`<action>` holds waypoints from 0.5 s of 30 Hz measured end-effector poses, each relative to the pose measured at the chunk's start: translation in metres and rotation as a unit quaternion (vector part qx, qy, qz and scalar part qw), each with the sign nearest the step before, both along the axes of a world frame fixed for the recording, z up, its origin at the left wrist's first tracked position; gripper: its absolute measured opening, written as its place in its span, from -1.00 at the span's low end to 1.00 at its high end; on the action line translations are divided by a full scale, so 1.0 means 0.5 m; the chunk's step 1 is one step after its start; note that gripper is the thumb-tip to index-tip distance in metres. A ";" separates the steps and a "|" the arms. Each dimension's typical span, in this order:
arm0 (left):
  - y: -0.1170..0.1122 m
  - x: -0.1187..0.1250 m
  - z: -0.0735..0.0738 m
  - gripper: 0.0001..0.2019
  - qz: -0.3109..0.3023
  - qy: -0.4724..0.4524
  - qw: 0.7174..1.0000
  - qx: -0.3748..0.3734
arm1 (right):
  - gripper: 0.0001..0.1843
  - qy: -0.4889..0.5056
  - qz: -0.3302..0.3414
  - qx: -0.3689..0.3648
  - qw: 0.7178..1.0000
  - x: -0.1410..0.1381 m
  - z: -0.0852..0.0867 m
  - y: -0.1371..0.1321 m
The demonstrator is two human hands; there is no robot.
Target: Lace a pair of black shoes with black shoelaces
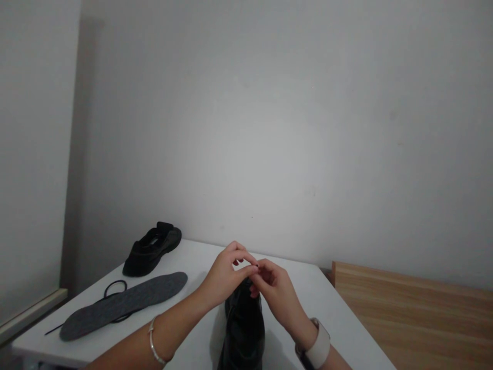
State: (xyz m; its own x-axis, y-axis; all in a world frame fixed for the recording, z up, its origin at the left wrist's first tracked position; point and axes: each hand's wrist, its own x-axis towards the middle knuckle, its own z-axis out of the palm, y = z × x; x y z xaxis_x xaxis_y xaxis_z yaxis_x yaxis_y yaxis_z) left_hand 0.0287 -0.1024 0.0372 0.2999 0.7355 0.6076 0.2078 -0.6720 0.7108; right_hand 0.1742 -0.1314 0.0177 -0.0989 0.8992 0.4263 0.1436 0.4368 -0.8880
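Note:
In front of me a black shoe point(244, 329) stands on the white table, running away from me. Above its far end my left hand point(227, 272) and my right hand point(275, 288) meet at the fingertips. The thumb and forefinger of my left hand are pinched together against the fingers of my right hand, which are also closed. A tiny dark bit shows between the fingertips, too small to name. Part of the shoe lies hidden behind both hands.
On the white table point(196, 334), to the left, lies a grey insole point(127, 306) over a black shoelace point(115, 282). A second black shoe point(152, 249) sits at the back left. A wooden board point(416, 313) stands to the right, and a wall point(262, 128) rises behind.

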 end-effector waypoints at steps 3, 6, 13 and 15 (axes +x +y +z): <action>0.007 0.000 -0.022 -0.80 -0.062 -0.041 0.996 -0.044 | -0.71 0.008 -0.009 0.011 1.000 0.007 0.006 0.001; 0.013 -0.008 -0.051 -0.80 -0.138 -0.004 0.985 -0.103 | -0.70 0.035 -0.019 0.009 0.999 0.014 0.008 0.005; 0.031 -0.005 -0.097 -0.72 -0.097 -0.043 0.979 -0.176 | -0.68 0.099 -0.081 0.043 0.991 0.014 -0.007 0.000; 0.033 0.003 -0.099 -0.73 -0.096 -0.058 0.976 -0.187 | -0.76 0.077 -0.090 0.056 0.991 0.012 -0.010 -0.008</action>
